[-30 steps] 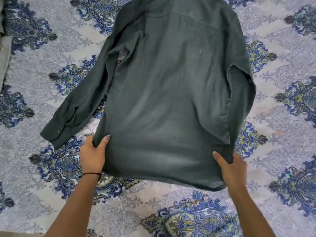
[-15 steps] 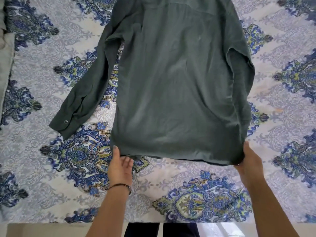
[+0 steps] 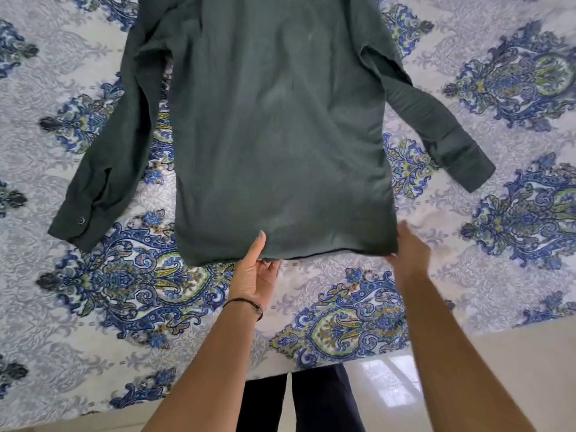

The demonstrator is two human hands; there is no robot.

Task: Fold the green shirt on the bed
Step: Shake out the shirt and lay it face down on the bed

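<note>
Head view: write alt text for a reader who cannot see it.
A green shirt lies spread on a blue-patterned bedsheet, sleeves out to both sides. The left hand pinches its near hem; the blurred right hand is at the hem's right corner, grip unclear.

I count one dark green long-sleeved fabric shirt with two sleeves, one small dark button (only one shows), one blue paisley bedsheet, my left hand, my right hand, one thin black wristband
</note>
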